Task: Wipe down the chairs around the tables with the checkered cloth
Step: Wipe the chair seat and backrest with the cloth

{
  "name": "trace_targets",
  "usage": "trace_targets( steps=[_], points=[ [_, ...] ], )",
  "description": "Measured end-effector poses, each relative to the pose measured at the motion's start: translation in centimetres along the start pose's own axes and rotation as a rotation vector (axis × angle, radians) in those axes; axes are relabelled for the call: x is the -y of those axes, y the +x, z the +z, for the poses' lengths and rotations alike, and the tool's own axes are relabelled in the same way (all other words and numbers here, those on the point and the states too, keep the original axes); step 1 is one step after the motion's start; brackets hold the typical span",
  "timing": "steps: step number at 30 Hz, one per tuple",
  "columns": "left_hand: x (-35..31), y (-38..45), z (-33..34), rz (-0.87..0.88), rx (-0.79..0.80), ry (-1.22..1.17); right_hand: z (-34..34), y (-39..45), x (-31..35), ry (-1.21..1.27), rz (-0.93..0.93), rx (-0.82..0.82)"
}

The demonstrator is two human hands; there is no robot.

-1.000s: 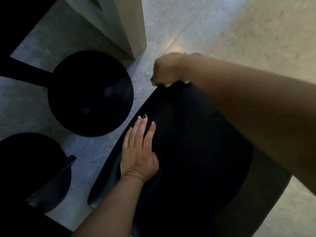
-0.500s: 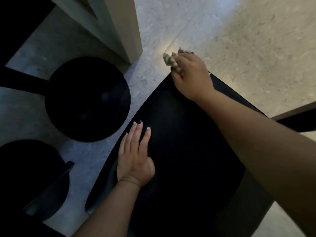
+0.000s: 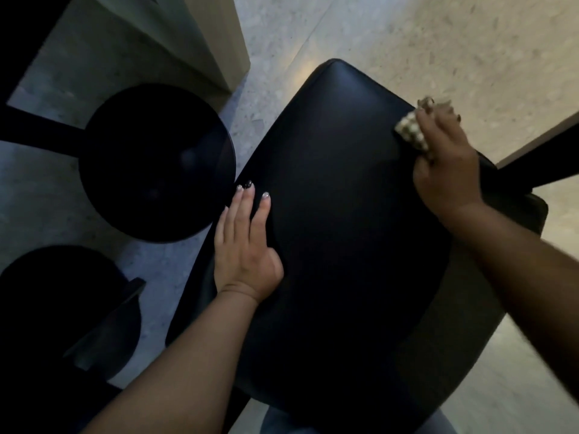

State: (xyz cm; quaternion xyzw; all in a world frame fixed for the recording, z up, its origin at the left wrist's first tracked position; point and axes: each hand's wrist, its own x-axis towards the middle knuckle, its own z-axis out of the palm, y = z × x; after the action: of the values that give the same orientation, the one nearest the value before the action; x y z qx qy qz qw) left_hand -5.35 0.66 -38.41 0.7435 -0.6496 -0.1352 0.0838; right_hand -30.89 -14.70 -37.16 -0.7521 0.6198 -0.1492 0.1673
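"Is the chair clean yet?"

"I think it's partway. The right hand (image 3: 445,170) has its fingers curled round the checkered cloth (image 3: 411,133), at the far right edge of the black chair seat (image 3: 338,214)."

"And the other hand?"

"The left hand (image 3: 246,245) lies flat on the seat's left side, fingers straight and close together. The two round stools (image 3: 156,164) nearby look untouched."

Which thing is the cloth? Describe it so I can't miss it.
Start at the big black chair seat filling the middle of the view and follow its right edge. There the right hand grips a small bunched cloth. Its pale checkered pattern stands out against everything dark nearby.
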Motion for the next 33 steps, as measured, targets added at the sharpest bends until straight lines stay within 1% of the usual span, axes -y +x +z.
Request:
trace_targets(
  steps=[1, 2, 3, 5, 7, 9, 10, 11, 12, 13, 14, 15, 16, 17, 18, 20, 22, 24, 27, 28, 31, 32, 33],
  points=[
    [0.0, 0.0, 0.0, 0.0, -0.003, 0.003, 0.8, -0.9, 1.1, 0.005, 0.106, -0.063],
    [0.0, 0.0, 0.0, 0.0, -0.005, 0.007, 1.7, -2.0, 2.7, 0.008, 0.15, -0.102],
    [0.0, 0.1, 0.0, 0.001, -0.006, 0.012, 2.6, -3.4, 4.4, 0.015, 0.135, -0.126],
    [0.0, 0.1, 0.0, 0.002, -0.011, 0.026, 4.2, -7.7, 7.1, 0.038, -0.02, -0.093],
    [-0.2, 0.0, 0.0, 0.002, -0.011, 0.028, 4.7, -13.8, 9.5, 0.096, -0.183, 0.035],
    [-0.3, -0.1, -0.1, -0.002, -0.002, 0.023, 3.9, -18.2, 10.2, 0.133, -0.356, 0.212],
    [-0.3, -0.1, -0.1, -0.005, 0.0, 0.022, 3.1, -18.5, 9.6, 0.147, -0.447, 0.297],
    [-0.3, -0.1, 0.0, -0.006, -0.002, 0.023, 2.6, -17.9, 8.6, 0.178, -0.499, 0.337],
    [-0.3, -0.1, 0.0, -0.004, -0.006, 0.025, 2.1, -16.5, 7.2, 0.242, -0.446, 0.356],
    [-0.3, -0.1, 0.1, -0.004, -0.009, 0.028, 1.5, -14.6, 5.5, 0.304, -0.287, 0.339],
    [-0.2, -0.1, 0.1, -0.006, -0.012, 0.032, 0.7, -12.5, 3.8, 0.327, -0.067, 0.287],
    [-0.2, -0.1, 0.1, -0.009, -0.015, 0.034, -0.1, -10.6, 2.1, 0.292, 0.114, 0.22],
    [-0.2, -0.1, 0.1, -0.011, -0.019, 0.034, -0.7, -9.2, 0.5, 0.241, 0.243, 0.165],
    [-0.3, -0.1, 0.1, -0.012, -0.02, 0.033, -1.2, -8.4, -1.1, 0.181, 0.323, 0.112],
    [-0.3, -0.1, 0.1, -0.014, -0.021, 0.032, -1.6, -7.9, -2.2, 0.113, 0.365, 0.055],
    [-0.3, -0.1, 0.1, -0.015, -0.024, 0.034, -1.6, -7.7, -2.5, 0.028, 0.406, -0.047],
    [-0.3, 0.0, 0.1, -0.012, -0.023, 0.038, -0.5, -8.8, -0.6, 0.007, 0.372, -0.12],
    [-0.3, 0.0, 0.1, -0.012, -0.017, 0.039, 1.1, -11.4, 2.3, -0.007, 0.252, -0.105],
    [-0.4, 0.1, 0.1, -0.02, -0.02, 0.034, 2.7, -16.5, 6.6, 0.081, 0.006, 0.026],
    [-0.4, 0.1, 0.1, -0.02, -0.02, 0.033, 3.0, -18.2, 7.8, 0.11, -0.051, 0.079],
    [-0.5, 0.1, 0.0, -0.02, -0.027, 0.026, 3.1, -21.6, 10.4, 0.196, -0.13, 0.282],
    [-0.5, 0.1, 0.1, -0.02, -0.029, 0.024, 2.8, -21.7, 10.7, 0.231, -0.142, 0.317],
    [-0.4, 0.1, 0.1, -0.019, -0.03, 0.023, 2.3, -21.2, 10.7, 0.267, -0.155, 0.307]
  ],
)
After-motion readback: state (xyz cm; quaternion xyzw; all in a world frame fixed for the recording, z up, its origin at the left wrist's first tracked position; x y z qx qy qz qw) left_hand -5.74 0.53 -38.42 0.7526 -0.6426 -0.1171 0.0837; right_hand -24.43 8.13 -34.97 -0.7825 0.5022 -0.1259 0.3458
